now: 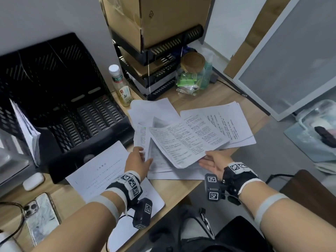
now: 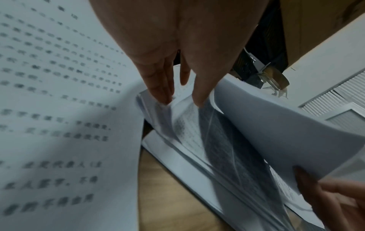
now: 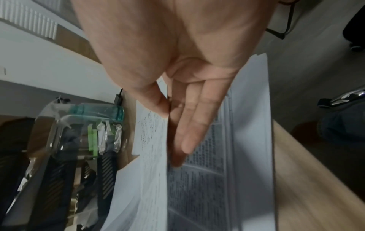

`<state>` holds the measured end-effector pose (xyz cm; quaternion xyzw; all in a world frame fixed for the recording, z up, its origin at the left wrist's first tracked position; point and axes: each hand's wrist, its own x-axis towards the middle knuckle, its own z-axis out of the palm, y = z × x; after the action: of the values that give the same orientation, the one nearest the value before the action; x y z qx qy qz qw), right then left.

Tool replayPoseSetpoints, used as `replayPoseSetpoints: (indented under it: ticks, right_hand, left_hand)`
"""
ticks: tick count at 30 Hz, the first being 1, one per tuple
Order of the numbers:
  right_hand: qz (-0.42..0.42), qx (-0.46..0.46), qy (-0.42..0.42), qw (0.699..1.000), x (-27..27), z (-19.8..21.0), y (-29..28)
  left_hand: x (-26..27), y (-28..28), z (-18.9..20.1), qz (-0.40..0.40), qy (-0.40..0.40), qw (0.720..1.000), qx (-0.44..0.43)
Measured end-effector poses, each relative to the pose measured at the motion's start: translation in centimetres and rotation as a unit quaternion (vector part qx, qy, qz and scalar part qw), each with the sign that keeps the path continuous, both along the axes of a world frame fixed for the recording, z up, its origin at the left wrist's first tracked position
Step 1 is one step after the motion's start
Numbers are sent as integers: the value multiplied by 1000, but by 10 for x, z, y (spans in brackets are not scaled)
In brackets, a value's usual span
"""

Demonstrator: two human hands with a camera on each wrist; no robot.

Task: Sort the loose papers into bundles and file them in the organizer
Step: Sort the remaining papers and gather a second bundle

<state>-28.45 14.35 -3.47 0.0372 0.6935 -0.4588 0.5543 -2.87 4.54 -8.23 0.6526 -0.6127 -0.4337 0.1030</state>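
Head view: lifted sheet (image 1: pixel 183 142) hides right hand (image 1: pixel 212 163) fingers.

- Bare desk (image 1: pixel 178 190) shows only as a strip along the near edge, between the printed sheet (image 1: pixel 101 175) at left and the loose papers (image 1: pixel 190 131); a hand could pass there.
- Black organizer (image 1: pixel 60 99) closes off the left; its right-hand slots stand open from above, leftmost slot holds a paper bundle (image 1: pixel 27 131).
- Bottle (image 1: pixel 121 86) stands just beside the organizer's far right corner.
- Black rack (image 1: pixel 156 70) with cardboard box (image 1: pixel 149 19) walls the far side; jar (image 1: pixel 194 73) beside it.
- Phone (image 1: pixel 40 215) and earbud case (image 1: pixel 33 180) occupy the near-left desk.
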Motion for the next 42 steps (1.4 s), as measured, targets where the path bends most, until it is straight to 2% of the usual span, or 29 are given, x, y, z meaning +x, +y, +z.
replayPoseSetpoints:
  ticks: [6, 10, 13, 17, 19, 21, 23, 27, 30, 33, 35, 36, 39, 42]
  right_hand:
    - [72, -2, 6, 997, 6, -2, 10]
    - [161, 28, 21, 986, 15, -2, 12]
    - [255, 99, 3, 962, 23, -10, 14]
    - [358, 152, -30, 921, 18, -10, 12]
    - [327, 164, 34, 930, 0, -11, 6]
    - [243, 167, 148, 944, -27, -17, 2]
    - [214, 163, 245, 931, -51, -25, 0]
    - [303, 172, 184, 919, -56, -34, -5]
    - [386, 161, 224, 880, -46, -32, -11]
    - [412, 121, 237, 871, -43, -37, -17]
    - [438, 107, 238, 860, -46, -46, -20]
    - [442, 106, 238, 858, -48, -49, -21]
    - [384, 112, 239, 885, -47, -26, -19]
    - [287, 118, 250, 917, -64, -24, -13]
  left_hand:
    - [-5, -6, -5, 14, 22, 996, 89]
    - [6, -17, -43, 36, 109, 980, 166]
    - [-4, -7, -14, 22, 124, 975, 186]
    - [-11, -3, -3, -44, 73, 986, 141]
    - [-13, -5, -4, -40, 65, 989, 128]
    - [-12, -7, -4, -32, 66, 990, 119]
    - [-9, -8, -8, -26, 64, 991, 117]
    - [0, -11, -13, -30, 21, 991, 126]
    - [1, -12, 0, -68, -91, 989, 92]
    - [2, -12, 15, -112, -174, 978, 18]
    - [5, -12, 18, -124, -143, 982, -7]
    - [6, -13, 19, -120, -88, 989, 5]
    - [9, -15, 22, -110, 72, 991, 12]
    - [-3, -16, 31, -145, 153, 977, 9]
